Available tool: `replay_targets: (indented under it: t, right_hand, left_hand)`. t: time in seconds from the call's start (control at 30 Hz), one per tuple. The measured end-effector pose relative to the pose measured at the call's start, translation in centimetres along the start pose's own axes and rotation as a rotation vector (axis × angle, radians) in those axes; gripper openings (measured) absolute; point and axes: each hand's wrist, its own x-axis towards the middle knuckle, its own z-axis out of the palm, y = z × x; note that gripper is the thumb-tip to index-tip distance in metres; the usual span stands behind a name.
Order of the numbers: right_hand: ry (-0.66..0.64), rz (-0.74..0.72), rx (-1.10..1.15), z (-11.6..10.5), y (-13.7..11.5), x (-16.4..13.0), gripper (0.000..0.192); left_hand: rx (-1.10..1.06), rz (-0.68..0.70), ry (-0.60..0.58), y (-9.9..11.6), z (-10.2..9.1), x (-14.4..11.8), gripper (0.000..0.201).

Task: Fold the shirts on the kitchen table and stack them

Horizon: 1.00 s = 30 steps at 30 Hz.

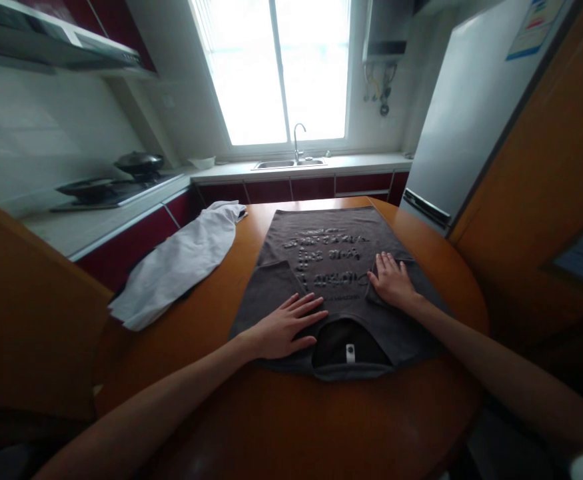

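One shirt: dark gray, lying flat on the table, neck hole at the near end
Left hand: open, fingers spread, just beside the neck hole
Right hand: open too, palm on a folded-in sleeve
White cloth: kinda sprawled off left

Kitchen, looks domestic. Ref: window. Below it: sink, tap, dark-red cabinets. Left of it: range hood, hob with lidded pan. Right of it: piped wall unit, fridge.
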Motion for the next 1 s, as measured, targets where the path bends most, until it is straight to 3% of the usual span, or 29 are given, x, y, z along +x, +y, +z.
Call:
replay_targets:
  t: [0.17, 0.33, 0.5, 0.63, 0.83, 1.0]
  right_hand:
    - [-0.024, -0.200, 0.043, -1.2, -1.2, -5.5, 0.063]
    - [-0.089, -0.360, 0.227, -2.0, -0.4, -10.6, 0.058]
    - [-0.161, -0.485, 0.324, -4.3, 1.2, -13.6, 0.052]
    - [-0.225, -0.650, 0.351, -5.5, 2.1, -14.6, 0.064]
    - [-0.023, -0.816, 0.271, -5.0, 2.4, -14.6, 0.061]
    - [0.115, -0.793, 0.178, -5.1, 4.2, -15.2, 0.069]
  left_hand:
    - [0.030, 0.052, -0.003, 0.6, -0.4, 0.2, 0.058]
    - [-0.022, 0.139, -0.051, 1.2, -1.1, 0.0, 0.061]
    - [-0.058, 0.174, -0.157, 2.0, -1.8, -1.5, 0.070]
    - [-0.002, 0.193, -0.127, 2.6, -1.8, -2.8, 0.078]
    - [0.128, 0.302, -0.005, 3.8, -2.1, -4.5, 0.059]
    - [0.205, 0.144, -0.040, 2.7, -2.9, -7.3, 0.074]
